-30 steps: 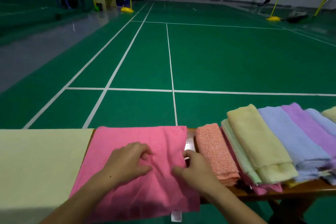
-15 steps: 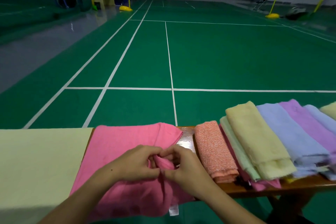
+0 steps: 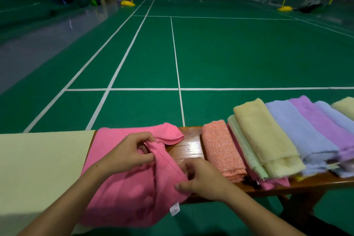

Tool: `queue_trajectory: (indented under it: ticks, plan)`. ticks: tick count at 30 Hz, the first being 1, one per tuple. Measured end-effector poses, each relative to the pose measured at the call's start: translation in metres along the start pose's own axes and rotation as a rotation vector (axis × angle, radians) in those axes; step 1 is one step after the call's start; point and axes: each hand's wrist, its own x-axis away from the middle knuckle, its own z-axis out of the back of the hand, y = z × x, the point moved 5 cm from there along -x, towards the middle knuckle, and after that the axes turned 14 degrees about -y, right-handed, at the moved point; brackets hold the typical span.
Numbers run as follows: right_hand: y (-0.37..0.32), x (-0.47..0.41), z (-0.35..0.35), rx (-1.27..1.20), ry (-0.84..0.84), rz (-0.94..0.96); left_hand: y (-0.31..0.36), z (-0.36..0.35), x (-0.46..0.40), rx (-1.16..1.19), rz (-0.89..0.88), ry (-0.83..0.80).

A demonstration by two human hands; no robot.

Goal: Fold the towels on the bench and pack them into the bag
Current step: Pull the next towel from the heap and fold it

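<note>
Two hands: both work on one pink towel (image 3: 122, 193) in the head view, the only view given.
Left hand (image 3: 128, 154): fingers and thumb pinch a raised ridge of the pink cloth near the middle of the towel, lifting it off the surface.
Right hand (image 3: 203, 180): fingers curled round the towel's right edge, thumb on top, nearer the camera than the left hand.
Pink towel: spread over the wooden surface (image 3: 188, 149), its near part hanging over the front edge; the far right corner is turned back on itself; a small white label (image 3: 174, 208) hangs at the lower hem.
Pale yellow cloth (image 3: 38, 168): lies flat just left of the pink towel, touching or overlapping its left side.
Folded towels: a row to the right on the same surface, overlapping one another: orange speckled towel (image 3: 222, 151), pale green towel (image 3: 247, 153), yellow towel (image 3: 266, 136), blue towel (image 3: 300, 132), purple towel (image 3: 323, 124).
Bare wood: shows between the pink towel and the orange speckled towel.
Bag: I cannot tell where it is.
Background: green court floor (image 3: 229, 53) with white lines, yellow net posts far off.
</note>
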Motion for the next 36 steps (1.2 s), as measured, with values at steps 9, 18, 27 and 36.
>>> queue_trajectory:
  ticks: [9, 18, 27, 36]
  plan:
    - [-0.001, -0.003, 0.019, 0.139, 0.051, 0.069, 0.011, -0.001, 0.011, 0.036, -0.025, -0.099]
    - [-0.004, -0.030, 0.039, 0.067, 0.353, 0.107, 0.029, -0.001, 0.018, 0.031, -0.138, 0.070]
    - [-0.002, -0.059, 0.020, -0.506, 0.219, 0.202, 0.038, 0.011, 0.029, 0.010, -0.237, 0.145]
    - [-0.021, -0.057, 0.023, -0.606, 0.222, 0.368, 0.029, 0.026, 0.040, -0.070, -0.203, 0.198]
